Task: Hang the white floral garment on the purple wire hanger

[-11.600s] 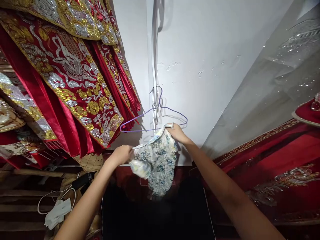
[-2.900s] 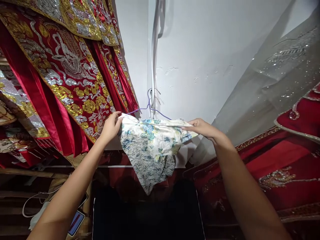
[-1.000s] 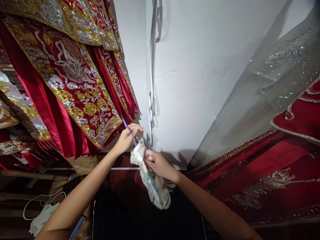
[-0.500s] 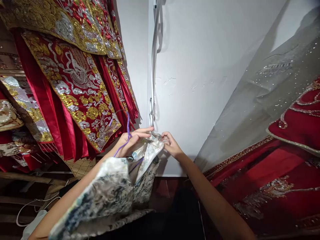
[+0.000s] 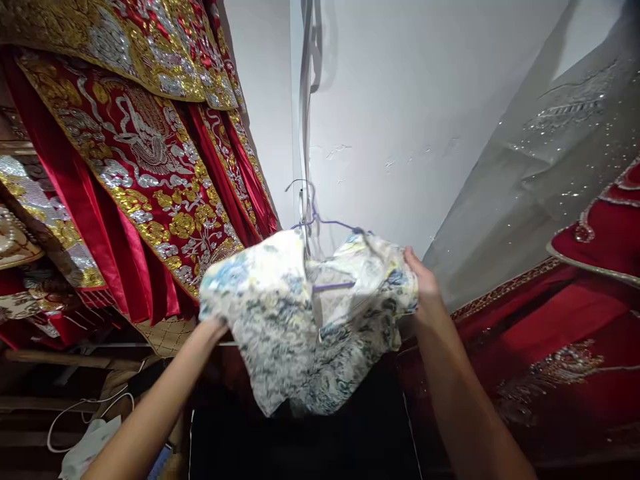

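Note:
A white blouse [image 5: 280, 320] with a blue, grey and yellow floral print is spread in front of me, its neck open. Inside it is a thin purple hanger [image 5: 334, 287], whose hook stands up above the collar against the wall. My left hand [image 5: 215, 328] is at the blouse's left sleeve; the cloth covers its fingers, but that side is held up. At the opposite sleeve, my right hand [image 5: 424, 277] grips the edge, thumb side showing and the other fingers behind the fabric. Both the hands and the cloth are slightly blurred.
Red garments with gold and silver embroidery [image 5: 155, 153] hang on the left. A white strip [image 5: 304, 100] runs down the pale wall [image 5: 390, 120]. On the right hang a sparkly translucent cover [image 5: 530, 160] and a red beaded garment [image 5: 605, 233]. A white cable [image 5: 65, 427] loops at lower left.
My hands have moved apart, from close together at the collar to the blouse's two sleeves. The blouse has risen and spread out, and the hanger now sits inside it with its hook upright.

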Demonstrator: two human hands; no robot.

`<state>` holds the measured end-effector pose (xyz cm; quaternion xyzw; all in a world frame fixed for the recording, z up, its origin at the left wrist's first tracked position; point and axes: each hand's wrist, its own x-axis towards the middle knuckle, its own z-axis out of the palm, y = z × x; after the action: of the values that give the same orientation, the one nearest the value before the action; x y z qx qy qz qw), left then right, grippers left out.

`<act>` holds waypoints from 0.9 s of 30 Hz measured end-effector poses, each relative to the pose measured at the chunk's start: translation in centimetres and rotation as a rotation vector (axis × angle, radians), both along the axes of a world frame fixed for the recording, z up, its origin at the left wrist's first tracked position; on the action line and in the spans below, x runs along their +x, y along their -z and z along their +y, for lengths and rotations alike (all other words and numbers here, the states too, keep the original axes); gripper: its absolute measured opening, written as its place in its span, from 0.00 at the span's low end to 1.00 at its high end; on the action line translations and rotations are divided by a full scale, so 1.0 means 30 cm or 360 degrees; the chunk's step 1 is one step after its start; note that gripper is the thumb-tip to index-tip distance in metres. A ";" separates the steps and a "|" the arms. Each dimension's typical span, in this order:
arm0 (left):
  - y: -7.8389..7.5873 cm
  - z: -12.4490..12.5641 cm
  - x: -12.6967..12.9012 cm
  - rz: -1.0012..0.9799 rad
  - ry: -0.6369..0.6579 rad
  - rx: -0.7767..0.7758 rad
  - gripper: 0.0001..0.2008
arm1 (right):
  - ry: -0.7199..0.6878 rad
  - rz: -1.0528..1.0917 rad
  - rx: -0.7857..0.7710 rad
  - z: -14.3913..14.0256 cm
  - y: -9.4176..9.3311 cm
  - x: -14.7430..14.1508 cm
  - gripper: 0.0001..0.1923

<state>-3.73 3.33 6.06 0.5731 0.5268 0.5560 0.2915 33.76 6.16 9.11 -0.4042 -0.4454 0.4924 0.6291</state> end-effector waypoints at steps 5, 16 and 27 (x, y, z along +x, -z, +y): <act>0.185 -0.058 0.023 -0.0424 0.0024 -0.0015 0.26 | 0.0277 -0.0107 0.0194 0.028 -0.035 0.012 0.32; 0.328 -0.050 0.183 -0.0829 -0.0201 -0.0207 0.23 | 0.0622 0.0060 -0.0065 -0.064 0.143 -0.051 0.28; 0.337 -0.190 0.190 -0.1197 -0.0050 -0.0396 0.28 | -0.0454 -0.0406 -0.0319 -0.228 0.396 -0.465 0.21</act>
<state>1.97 -2.36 -4.06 0.2816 0.4553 0.6634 0.5227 19.80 -0.67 -2.77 -0.4567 -0.5229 0.5631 0.4483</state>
